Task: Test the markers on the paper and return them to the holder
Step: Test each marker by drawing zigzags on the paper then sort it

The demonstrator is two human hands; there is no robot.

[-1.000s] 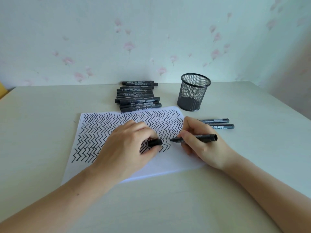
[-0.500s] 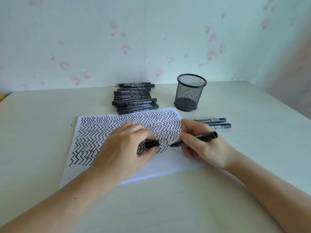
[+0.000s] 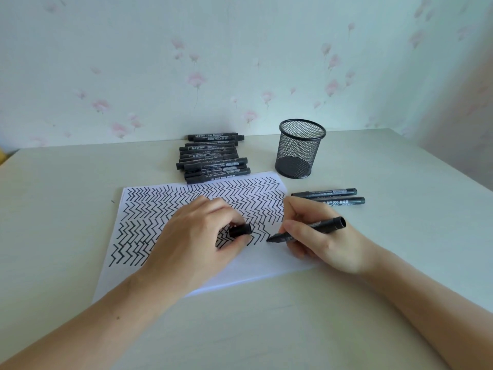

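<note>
I see table point(image 3: 80, 209) | paper point(image 3: 253, 265) zigzag-marked, flat | mesh holder point(image 3: 300, 148) upright beyond paper | marker stack point(image 3: 213, 161) left of holder | right hand point(image 3: 320, 236) grips marker point(image 3: 306, 231), tip on paper | left hand point(image 3: 194, 236) pinches cap point(image 3: 240, 230)

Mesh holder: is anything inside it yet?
Nothing shows inside the mesh holder; through the mesh its dark base looks bare. The markers lie outside: a stack to its left, two beside the paper.
</note>
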